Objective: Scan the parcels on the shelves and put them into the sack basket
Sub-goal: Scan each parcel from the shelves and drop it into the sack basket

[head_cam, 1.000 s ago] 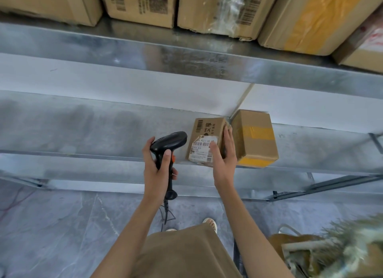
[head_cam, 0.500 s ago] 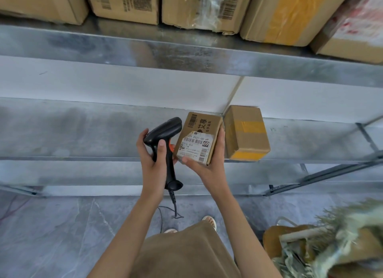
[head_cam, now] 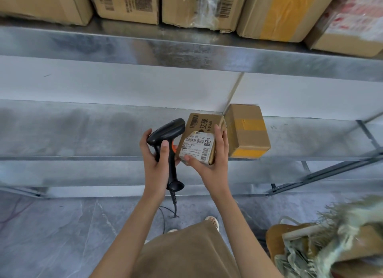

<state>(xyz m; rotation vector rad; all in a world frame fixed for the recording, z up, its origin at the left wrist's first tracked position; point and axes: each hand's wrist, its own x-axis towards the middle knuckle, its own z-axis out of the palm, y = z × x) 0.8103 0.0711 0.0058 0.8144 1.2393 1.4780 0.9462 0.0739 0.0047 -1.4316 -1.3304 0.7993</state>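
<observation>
1. Brown cardboard: the small parcel [head_cam: 200,141] is held in the right hand [head_cam: 211,165], thumb over its lower edge and fingers curled round its right side, in front of the lower shelf [head_cam: 83,136] and tilted toward the camera.
2. Its white shipping label [head_cam: 196,148] reads "J28 P021-00 69" on the top line, with a bold "69" in a black square at the right; below are barcodes and small print too fine to read.
3. The cardboard above the label carries a printed barcode and large Chinese characters in black.
4. The left hand [head_cam: 156,161] grips the handle of a black barcode scanner [head_cam: 167,141], its head just left of the parcel; an orange trigger shows beside the fingers, and a cable hangs from the base.
5. A second parcel [head_cam: 246,130], sealed with yellow tape, sits on the lower shelf just right of the held one.
6. The upper shelf [head_cam: 186,51] bears a row of cardboard boxes [head_cam: 128,4] with barcode labels; their text is illegible.
7. The sack basket [head_cam: 323,242] is at lower right, blurred, on the grey floor [head_cam: 51,236].
</observation>
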